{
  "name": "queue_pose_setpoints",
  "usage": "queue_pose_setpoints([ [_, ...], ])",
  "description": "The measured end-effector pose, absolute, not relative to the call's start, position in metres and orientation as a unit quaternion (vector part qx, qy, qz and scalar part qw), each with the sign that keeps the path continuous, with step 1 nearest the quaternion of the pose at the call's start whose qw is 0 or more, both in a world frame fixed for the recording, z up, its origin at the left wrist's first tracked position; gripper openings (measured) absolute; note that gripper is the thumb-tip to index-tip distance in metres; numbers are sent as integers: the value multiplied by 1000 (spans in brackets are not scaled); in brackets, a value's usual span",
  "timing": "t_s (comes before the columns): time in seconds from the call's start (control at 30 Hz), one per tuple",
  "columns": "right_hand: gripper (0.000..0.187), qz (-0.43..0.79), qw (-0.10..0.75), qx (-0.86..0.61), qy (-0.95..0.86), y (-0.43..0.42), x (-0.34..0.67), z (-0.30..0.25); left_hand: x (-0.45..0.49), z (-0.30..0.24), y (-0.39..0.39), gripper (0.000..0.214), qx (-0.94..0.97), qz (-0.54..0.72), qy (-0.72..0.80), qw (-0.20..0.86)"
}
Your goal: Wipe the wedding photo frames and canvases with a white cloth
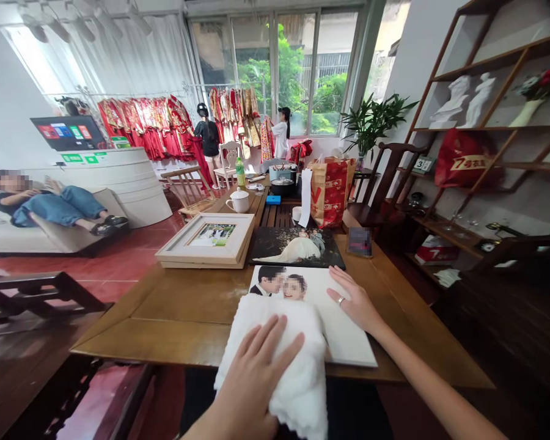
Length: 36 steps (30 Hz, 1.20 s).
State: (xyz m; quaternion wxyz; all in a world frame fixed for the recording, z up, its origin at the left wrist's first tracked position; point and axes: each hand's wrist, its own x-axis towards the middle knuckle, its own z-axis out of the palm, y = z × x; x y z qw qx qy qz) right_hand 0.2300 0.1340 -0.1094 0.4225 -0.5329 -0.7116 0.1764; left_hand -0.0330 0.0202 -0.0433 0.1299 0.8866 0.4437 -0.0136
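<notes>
Before me, a brown wooden table (165, 299); red tiled floor (165, 244) beyond. Straight ahead, wide windows (252, 43) let in daylight, green foliage (289, 61) outside, white curtains (132, 61) to their left. On my left: pale sofa (41, 241), curved white counter (132, 189). On my right: white wall (404, 70), brown open shelving (481, 129).

Wooden table (165, 307) bearing white photo panel (348, 333), stacked frames (206, 238), lidded cup (239, 202)
</notes>
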Motion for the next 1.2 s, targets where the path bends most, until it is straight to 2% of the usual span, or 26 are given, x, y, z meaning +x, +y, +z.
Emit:
queue_pose_setpoints([
  [0.17, 47, 177, 430, -527, -712, 136, 231, -111, -28, -34, 79, 92, 883, 24, 464, 61],
  [0.37, 48, 190, 441, -523, -704, 136, 231, -110, -9, -43, 124, 88, 869, 21, 494, -1],
  [0.7, 44, 186, 451, -528, -695, 134, 229, -110, -20, -42, 37, 106, 839, -22, 542, 42],
  [0.83, 45, 190, 444, -528, -699, 135, 229, -111, -25, -46, 10, 107, 850, -17, 521, 72],
  [0.97, 46, 186, 440, -527, -703, 135, 230, -112, -32, -38, 35, 93, 871, 12, 485, 79],
  [1.2, 46, 183, 448, -520, -703, 135, 231, -111, -23, -37, 133, 69, 874, 60, 483, 6],
])
